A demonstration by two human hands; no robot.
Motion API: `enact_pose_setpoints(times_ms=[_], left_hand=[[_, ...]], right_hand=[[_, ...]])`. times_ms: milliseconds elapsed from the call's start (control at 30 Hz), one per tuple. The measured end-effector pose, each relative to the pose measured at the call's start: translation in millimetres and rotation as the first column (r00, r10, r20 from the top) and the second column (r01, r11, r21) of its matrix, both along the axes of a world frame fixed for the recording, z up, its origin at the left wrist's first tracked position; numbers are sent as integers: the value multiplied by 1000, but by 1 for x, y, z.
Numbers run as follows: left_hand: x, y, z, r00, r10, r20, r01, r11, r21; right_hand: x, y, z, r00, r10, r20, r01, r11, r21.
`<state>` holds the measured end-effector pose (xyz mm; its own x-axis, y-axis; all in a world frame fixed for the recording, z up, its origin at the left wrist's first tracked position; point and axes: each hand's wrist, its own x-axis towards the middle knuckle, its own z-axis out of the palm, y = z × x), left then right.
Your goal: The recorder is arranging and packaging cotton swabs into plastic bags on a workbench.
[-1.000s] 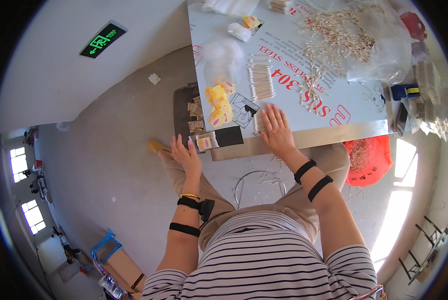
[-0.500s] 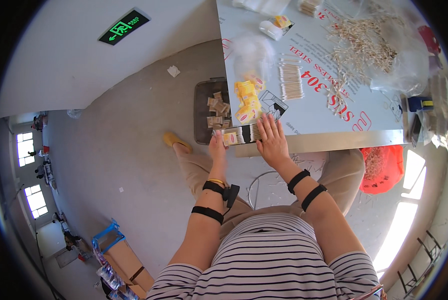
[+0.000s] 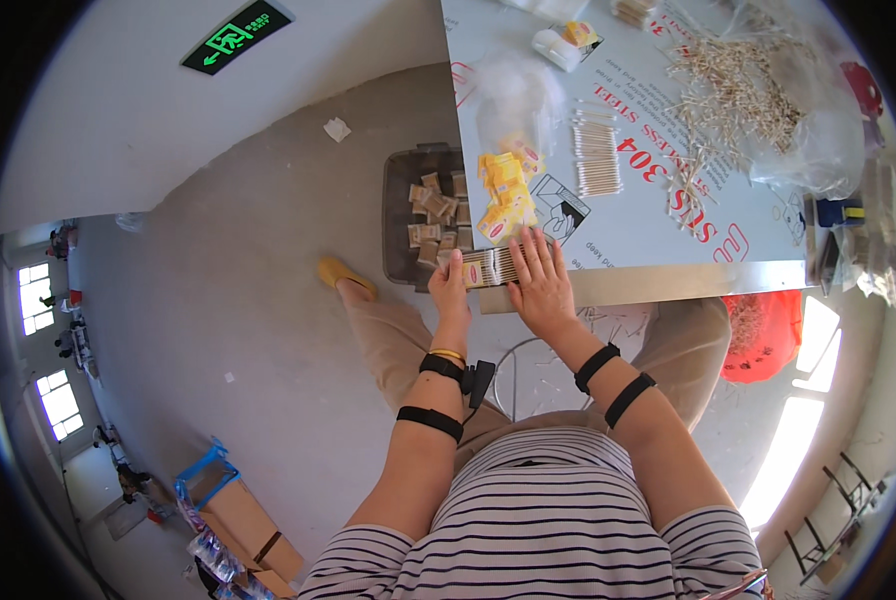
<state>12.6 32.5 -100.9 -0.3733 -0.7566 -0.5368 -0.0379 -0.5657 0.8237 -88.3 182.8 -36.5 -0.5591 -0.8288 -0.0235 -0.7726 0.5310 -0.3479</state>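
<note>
At the near left corner of the table, my left hand (image 3: 451, 290) grips the end of a flat pack of cotton swabs (image 3: 494, 268), its thumb along the side and its other fingers mostly hidden. A yellow label (image 3: 472, 273) shows at the pack's left end. My right hand (image 3: 544, 292) lies flat with fingers stretched out over the right end of the swabs, covering part of them. Just beyond are loose yellow label cards (image 3: 505, 190) and a cloudy pile of clear plastic bags (image 3: 519, 100). Right of those lies a neat row of cotton swabs (image 3: 597, 155).
Below the table's left edge stands a dark bin (image 3: 396, 215) with several small swab packs inside. A large heap of loose swabs (image 3: 743, 95) spreads beside a clear bag at the far right. A red bag (image 3: 763, 340) sits under the table's right side.
My left hand has moved right, toward my right hand, and the dark gap in the swab pack has narrowed. The right hand still lies flat on the swabs. The view has shifted slightly.
</note>
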Motion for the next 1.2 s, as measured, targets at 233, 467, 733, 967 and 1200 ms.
enact_pose_setpoints(times_ms=[233, 467, 733, 967, 1200], left_hand=[[-2, 3, -2, 998, 22, -52, -22, 1000, 11], [-1, 2, 0, 998, 10, -68, -17, 995, -99], [-5, 1, 8, 1000, 6, -3, -7, 966, -257], [-4, 1, 6, 1000, 17, -24, -23, 963, -269], [-4, 1, 9, 1000, -3, -31, -5, 970, -243]], right_hand=[[9, -9, -1, 1000, -13, 16, 13, 1000, -13], [13, -13, 1, 1000, -6, 21, 6, 1000, -4], [22, -21, -2, 998, -30, 54, 31, 999, -13], [27, -27, -1, 999, -20, 33, 20, 1000, -4], [24, -24, -2, 999, -7, 52, 8, 1000, -29]])
